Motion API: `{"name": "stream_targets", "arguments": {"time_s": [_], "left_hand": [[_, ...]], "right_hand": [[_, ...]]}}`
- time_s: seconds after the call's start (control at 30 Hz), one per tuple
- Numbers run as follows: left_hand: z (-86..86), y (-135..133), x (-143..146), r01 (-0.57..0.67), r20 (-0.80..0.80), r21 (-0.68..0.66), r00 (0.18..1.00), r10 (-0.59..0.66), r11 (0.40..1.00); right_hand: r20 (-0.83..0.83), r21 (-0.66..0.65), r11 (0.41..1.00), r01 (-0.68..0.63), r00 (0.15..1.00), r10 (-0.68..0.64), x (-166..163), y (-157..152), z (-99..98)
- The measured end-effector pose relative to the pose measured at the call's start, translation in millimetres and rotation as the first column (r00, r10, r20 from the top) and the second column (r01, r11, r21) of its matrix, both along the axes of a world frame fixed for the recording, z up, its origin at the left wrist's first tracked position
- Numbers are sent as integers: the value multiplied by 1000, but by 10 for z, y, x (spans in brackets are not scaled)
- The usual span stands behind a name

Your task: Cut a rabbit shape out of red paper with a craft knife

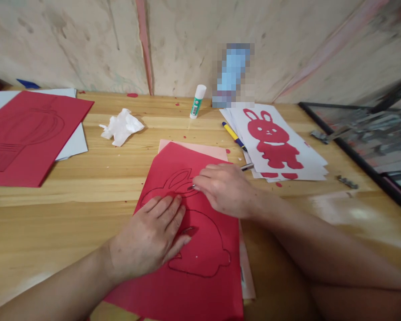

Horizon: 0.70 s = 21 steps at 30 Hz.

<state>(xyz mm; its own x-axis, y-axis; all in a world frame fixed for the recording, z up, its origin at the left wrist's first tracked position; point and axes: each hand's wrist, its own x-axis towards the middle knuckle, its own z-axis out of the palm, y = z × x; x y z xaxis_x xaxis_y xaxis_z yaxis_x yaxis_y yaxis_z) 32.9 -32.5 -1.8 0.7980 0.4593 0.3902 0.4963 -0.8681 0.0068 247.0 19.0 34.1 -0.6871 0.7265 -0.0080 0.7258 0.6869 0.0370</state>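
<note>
A sheet of red paper with a rabbit outline drawn in dark line lies before me, on top of a paler pink sheet. My left hand rests flat on the red paper, fingers stretched over the rabbit's drawing and covering part of it. In my right hand is a slim metal craft knife, gripped like a pen. Its tip touches the paper at the rabbit's ears. Small slits show in the red paper near my left thumb.
Left lies red paper with a lantern drawing over white sheets; nearby is crumpled tissue. A glue stick stands at the back. Right are a yellow-blue pen, a red paper rabbit on white sheets, and a black-framed surface.
</note>
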Motion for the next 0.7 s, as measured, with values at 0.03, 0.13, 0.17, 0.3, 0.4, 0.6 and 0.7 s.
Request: {"name": "stream_targets", "arguments": {"time_s": [0.03, 0.13, 0.17, 0.3, 0.4, 0.6, 0.7], "left_hand": [[-4, -11, 5, -4, -13, 5, 1000, 4, 1000], [-18, -34, 16, -23, -42, 20, 999, 24, 1000], [-23, -40, 18, -31, -46, 26, 998, 32, 999], [-43, -59, 29, -73, -55, 49, 996, 76, 996], [-60, -74, 39, -87, -58, 68, 994, 91, 994], [-69, -91, 43, -81, -43, 82, 995, 85, 993], [-62, -83, 43, -78, -36, 91, 996, 82, 993]], "right_hand": [[-22, 9, 1000, -6, 1000, 6, -24, -22, -22], [-75, 38, 999, -10, 997, 13, -97, -77, -91], [-91, 53, 999, -12, 996, 17, -121, -90, -114], [-125, 111, 993, -28, 991, 42, -198, -123, -180], [-124, 119, 992, -32, 991, 46, -233, -136, -196], [-100, 142, 989, -33, 994, 47, -255, -163, -176], [-90, 139, 990, -39, 995, 52, -258, -168, -170]]}}
